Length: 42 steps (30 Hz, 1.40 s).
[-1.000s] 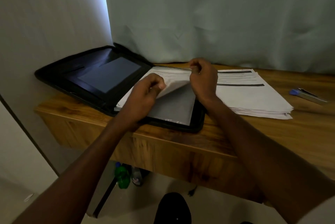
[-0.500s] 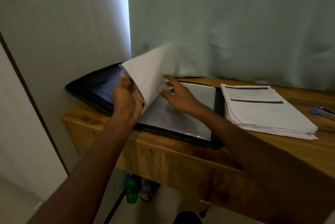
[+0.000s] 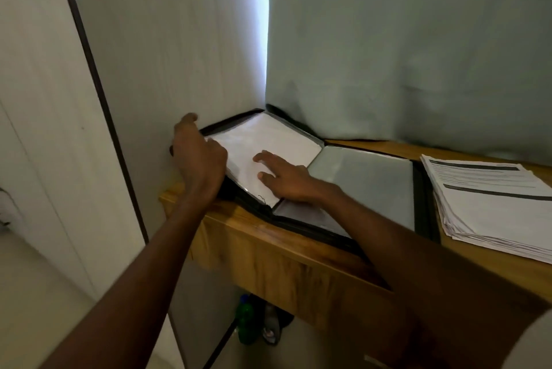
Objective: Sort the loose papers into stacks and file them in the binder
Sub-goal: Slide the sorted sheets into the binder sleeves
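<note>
Wooden desk [image 3: 268,252] set against pale curtains, bearing an open black binder [image 3: 424,189]. Right hand [image 3: 286,177], fingers straight, presses flat on the white sleeved page [image 3: 268,141] of the left leaf. Left hand [image 3: 198,156] rests at that page's outer edge; its grip cannot be determined. A paper stack [image 3: 493,207] lies just right of the binder.

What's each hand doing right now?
Left hand: open, at the left edge of the page.
Right hand: open, fingers flat on the page.
</note>
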Tool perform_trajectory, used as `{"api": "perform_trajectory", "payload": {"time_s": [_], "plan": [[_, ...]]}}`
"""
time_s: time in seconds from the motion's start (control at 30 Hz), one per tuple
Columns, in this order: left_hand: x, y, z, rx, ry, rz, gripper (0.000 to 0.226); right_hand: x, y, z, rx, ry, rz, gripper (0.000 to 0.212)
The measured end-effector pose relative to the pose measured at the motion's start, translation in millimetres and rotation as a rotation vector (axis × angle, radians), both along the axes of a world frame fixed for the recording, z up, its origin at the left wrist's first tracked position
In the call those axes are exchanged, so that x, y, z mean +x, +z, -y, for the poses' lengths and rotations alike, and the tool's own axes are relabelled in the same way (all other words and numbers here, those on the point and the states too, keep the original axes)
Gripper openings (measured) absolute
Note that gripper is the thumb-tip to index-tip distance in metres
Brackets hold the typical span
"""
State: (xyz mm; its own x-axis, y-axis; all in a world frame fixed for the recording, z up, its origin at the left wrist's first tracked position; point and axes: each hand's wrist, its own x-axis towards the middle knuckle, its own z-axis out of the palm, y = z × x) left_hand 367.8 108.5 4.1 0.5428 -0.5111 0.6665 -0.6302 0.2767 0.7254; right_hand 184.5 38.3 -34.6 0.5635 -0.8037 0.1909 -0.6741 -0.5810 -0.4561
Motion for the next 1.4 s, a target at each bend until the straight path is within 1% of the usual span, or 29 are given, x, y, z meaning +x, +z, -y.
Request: {"api": "perform_trajectory", "payload": {"time_s": [0.03,0.07,0.1,0.13,0.17,0.2,0.27,0.33,0.4,0.5,0.57,0.63,0.7,0.8,0.87,0.97,1.03,1.1,1.17,1.23,1.3,1.33,1.4], "plan": [[1,-3,3,0.050,-0.006,0.168,0.054,1,-3,-1,-0.005,-0.010,-0.009,0.046],[3,-6,7,0.160,0.016,0.359,0.051,2,-5,-2,-0.009,-0.018,-0.015,0.047],[5,-8,9,0.314,0.060,0.529,0.049,2,-3,-2,0.005,-0.024,-0.023,0.048],[6,-11,8,0.468,0.098,0.630,0.048,1,-1,-1,0.044,-0.012,-0.019,0.049],[6,-12,6,0.580,0.114,0.666,0.048,-2,5,-1,0.101,0.013,0.008,0.050],[6,-13,4,0.630,0.116,0.667,0.048,-6,9,-1,0.157,0.042,0.053,0.051],[1,-10,2,0.648,0.146,0.696,0.050,-19,16,-1,0.216,0.073,0.148,0.055],[-12,-6,0,0.631,0.181,0.743,0.050,-36,17,-6,0.207,0.063,0.215,0.054],[-32,-3,-2,0.560,0.152,0.750,0.047,-57,16,-8,0.126,0.012,0.250,0.048],[-71,-1,6,0.502,-0.030,0.730,0.040,-103,21,-9,-0.070,-0.083,0.219,0.035],[-102,-1,19,0.517,-0.214,0.707,0.039,-143,26,-8,-0.165,-0.228,0.176,0.029],[-136,-1,35,0.588,-0.387,0.660,0.049,-189,32,-9,-0.200,-0.411,0.112,0.027],[-166,-7,50,0.681,-0.471,0.667,0.068,-231,33,-14,-0.216,-0.519,0.054,0.027],[-213,-24,65,0.829,-0.489,0.752,0.094,-286,22,-28,-0.209,-0.623,0.026,0.026],[-234,-37,66,0.921,-0.459,0.804,0.099,-303,12,-33,-0.179,-0.647,0.013,0.026],[-259,-37,66,0.944,-0.372,0.887,0.090,-314,13,-24,-0.197,-0.674,0.099,0.023],[-268,-25,67,0.958,-0.342,0.944,0.083,-315,22,-22,-0.229,-0.739,0.154,0.027],[-277,-9,76,1.002,-0.355,1.030,0.074,-322,30,-23,-0.242,-0.852,0.118,0.031],[-294,3,82,0.982,-0.437,1.064,0.067,-337,32,-25,-0.228,-0.987,0.024,0.031],[-321,9,83,0.865,-0.575,0.963,0.060,-358,30,-26,-0.199,-1.112,-0.028,0.030],[-354,8,85,0.731,-0.665,0.837,0.046,-380,28,-26,-0.147,-1.206,-0.064,0.036],[-370,5,87,0.696,-0.669,0.812,0.046,-390,25,-27,-0.108,-1.247,-0.095,0.041],[-399,-5,93,0.699,-0.632,0.813,0.055,-406,21,-28,-0.043,-1.295,-0.138,0.051]]}}
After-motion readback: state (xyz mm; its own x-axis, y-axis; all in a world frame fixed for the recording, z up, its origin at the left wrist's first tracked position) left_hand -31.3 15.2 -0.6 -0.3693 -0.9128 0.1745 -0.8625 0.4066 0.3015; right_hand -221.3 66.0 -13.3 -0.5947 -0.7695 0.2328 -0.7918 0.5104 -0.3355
